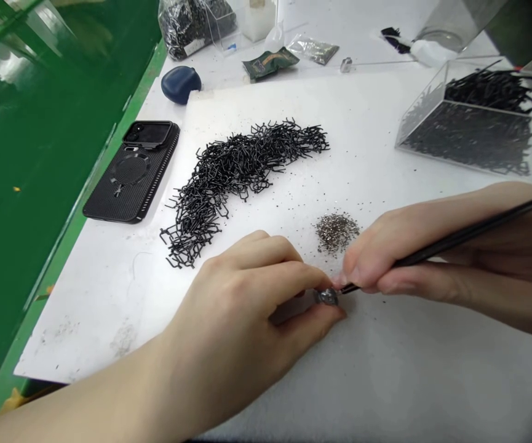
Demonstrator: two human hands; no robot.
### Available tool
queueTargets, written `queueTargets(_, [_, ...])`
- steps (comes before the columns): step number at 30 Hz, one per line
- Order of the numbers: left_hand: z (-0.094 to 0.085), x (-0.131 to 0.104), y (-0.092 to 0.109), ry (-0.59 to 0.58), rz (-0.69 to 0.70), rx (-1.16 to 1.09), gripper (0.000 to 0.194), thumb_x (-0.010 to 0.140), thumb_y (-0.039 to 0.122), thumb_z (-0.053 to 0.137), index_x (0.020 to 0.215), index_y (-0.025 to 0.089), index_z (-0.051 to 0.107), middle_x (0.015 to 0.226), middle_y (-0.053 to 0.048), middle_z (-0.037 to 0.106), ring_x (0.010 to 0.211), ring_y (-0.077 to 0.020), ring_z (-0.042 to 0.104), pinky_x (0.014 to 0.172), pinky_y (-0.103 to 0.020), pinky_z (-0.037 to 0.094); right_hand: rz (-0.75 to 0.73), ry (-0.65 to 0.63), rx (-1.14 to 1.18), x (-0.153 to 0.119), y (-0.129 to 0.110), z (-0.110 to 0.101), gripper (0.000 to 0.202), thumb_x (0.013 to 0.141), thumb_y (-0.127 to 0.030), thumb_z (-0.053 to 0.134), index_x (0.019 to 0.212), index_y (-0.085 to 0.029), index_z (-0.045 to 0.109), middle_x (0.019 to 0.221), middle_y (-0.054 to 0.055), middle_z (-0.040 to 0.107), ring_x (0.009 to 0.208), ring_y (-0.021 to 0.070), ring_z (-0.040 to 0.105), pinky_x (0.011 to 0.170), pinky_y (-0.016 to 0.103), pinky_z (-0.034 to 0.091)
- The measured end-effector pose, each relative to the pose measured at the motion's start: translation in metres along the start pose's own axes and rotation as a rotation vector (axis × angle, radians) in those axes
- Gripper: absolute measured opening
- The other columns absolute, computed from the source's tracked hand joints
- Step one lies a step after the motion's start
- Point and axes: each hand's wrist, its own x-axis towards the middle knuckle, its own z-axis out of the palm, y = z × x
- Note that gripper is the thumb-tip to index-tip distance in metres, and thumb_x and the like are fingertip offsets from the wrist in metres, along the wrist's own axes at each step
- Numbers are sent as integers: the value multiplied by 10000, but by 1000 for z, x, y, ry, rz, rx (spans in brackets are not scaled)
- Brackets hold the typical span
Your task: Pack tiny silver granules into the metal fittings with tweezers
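Note:
Between the thumb and fingers of my left hand (251, 301) is a small dark, shiny metallic piece (327, 296), its exact kind too small to make out. My right hand (413, 246) grips a thin black pen-like tool (468, 232), whose tip meets the metallic piece. Just beyond my fingertips lies a little heap of tiny silvery-brown bits (337, 232). Farther back, a curved pile of short, bent black pieces (242, 163) spreads across the white sheet (362, 154).
At the left sits a black phone (131, 172), with a dark blue case (181, 85) behind it. A clear box (466, 135) of black strips stands at right. Toward the back are a green packet (270, 63), a clear packet (314, 49) and a plastic bag (185, 27).

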Motion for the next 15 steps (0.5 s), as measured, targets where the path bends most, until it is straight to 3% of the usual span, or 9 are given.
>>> queueTargets(5, [-3,-1,3,26,11,-2,98,991,74,920,1031,155,958,904,-9,854,794,-111,788,654,-190,595,-9,10,16,-2,0,0,231,1008,-326,980,1191,-466,963,1068,-50,941,894,261,902,753,340,761])
queueTargets(11, [-3,-1,5,12,-7,7,111,995,64,904,1044,150,954,915,-12,858,779,-113,789,632,-194,593,7,30,-59,-4,-1,2,130,1101,-463,907,1211,-520,945,1052,-78,942,871,262,896,741,357,759])
queueTargets(15, [-1,-1,2,-4,-2,-2,93,996,74,923,1023,158,954,895,-8,850,762,-109,774,643,-196,596,-8,35,-37,-1,-1,1,145,1065,-376,930,1165,-480,941,1031,-56,931,870,256,886,693,340,727])
